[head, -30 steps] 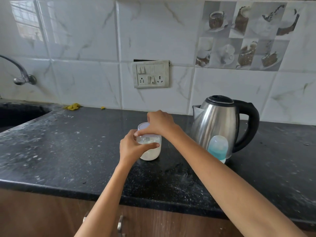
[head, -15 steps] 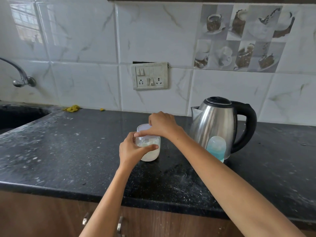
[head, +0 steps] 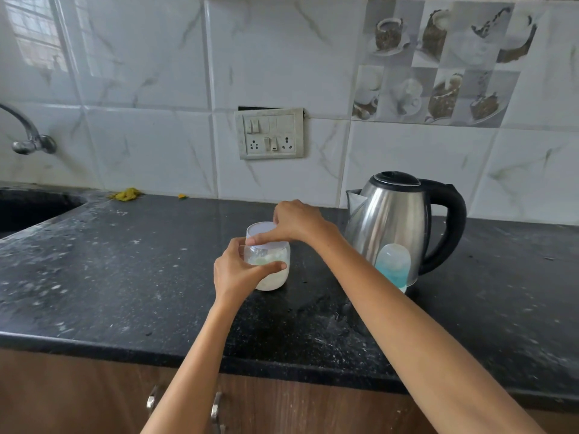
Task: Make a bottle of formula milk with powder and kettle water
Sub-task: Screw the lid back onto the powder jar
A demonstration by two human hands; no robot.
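A small clear jar (head: 273, 278) holding white powder stands on the black counter (head: 125, 277). My left hand (head: 239, 270) grips the jar's body from the left, thumb across its front. My right hand (head: 296, 222) comes over from the right and holds the jar's white lid (head: 260, 231) by the rim. A steel kettle (head: 394, 217) with a black handle stands to the right. A baby bottle (head: 393, 267) with a clear cap and blue collar stands in front of the kettle, its lower part hidden by my right forearm.
A sink (head: 28, 208) with a wall tap (head: 28, 136) lies at the far left. A socket panel (head: 271, 133) sits on the tiled wall behind the jar. Yellow scraps (head: 127, 194) lie by the wall. Cupboard handles (head: 216, 408) show below the counter edge.
Both hands stay on the jar and lid; the right hand's fingers have shifted a little on the lid's rim. The jar has not moved.
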